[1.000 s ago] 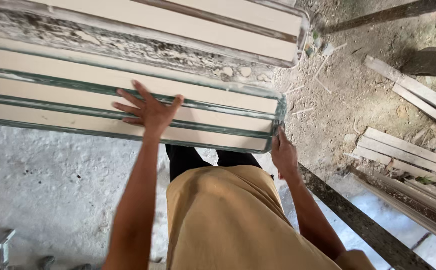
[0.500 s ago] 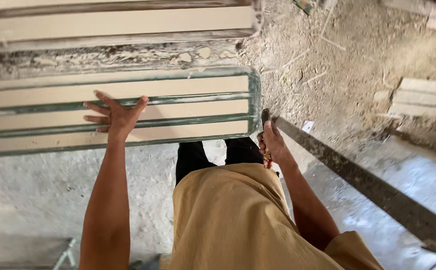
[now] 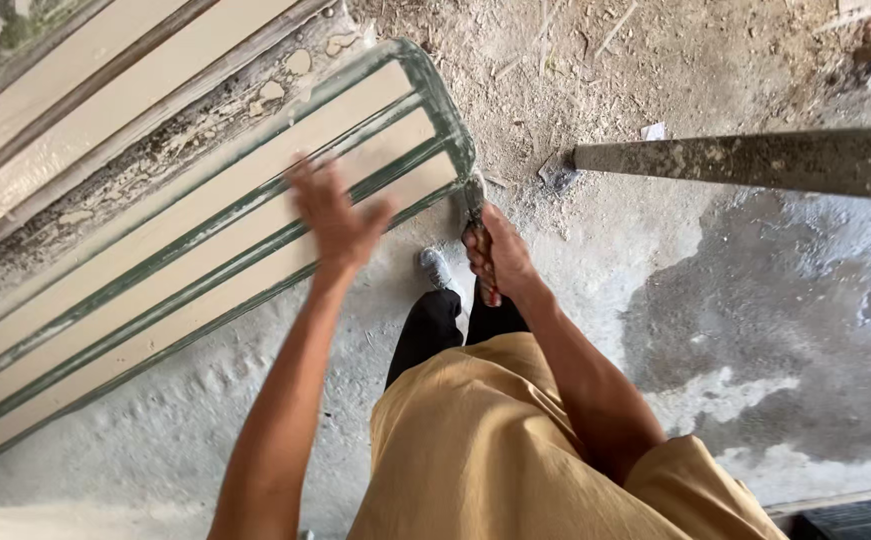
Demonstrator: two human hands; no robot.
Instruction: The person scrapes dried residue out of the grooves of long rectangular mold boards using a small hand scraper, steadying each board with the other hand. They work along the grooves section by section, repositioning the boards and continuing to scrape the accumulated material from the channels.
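Left hand (image 3: pixel 337 215) open, fingers spread, blurred, over green-edged mould (image 3: pixel 205 250) on ground; contact unclear. Right hand (image 3: pixel 495 255) clenched on tool handle (image 3: pixel 475 200) at mould's corner

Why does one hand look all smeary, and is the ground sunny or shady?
In the head view the left hand is smeared by motion blur, its fingers soft over the long green-edged mould; the right hand, gripping a tool at the mould's corner, looks sharper. The light is soft daylight with no hard shadows or glare; the darker patch on the concrete floor looks like a damp stain.
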